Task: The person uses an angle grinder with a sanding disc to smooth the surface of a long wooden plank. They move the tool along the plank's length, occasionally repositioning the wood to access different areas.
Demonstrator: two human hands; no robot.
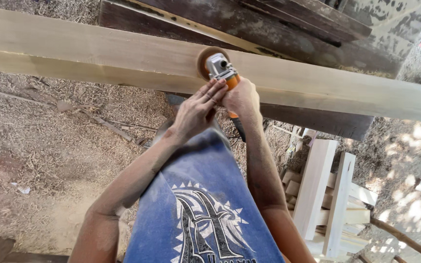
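both hands clasp an orange-and-grey angle grinder (pixel 221 69): the right hand (pixel 242 100) wraps its body, the left hand (pixel 197 109) lies over it, fingers extended. its sanding disc (pixel 203 59) meets the pale wooden plank (pixel 98 53) near the near edge, mid-length.

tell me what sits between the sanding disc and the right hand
In the head view, the grinder's grey metal head sits between the sanding disc and the right hand; an orange strip of its body shows beside the fingers.
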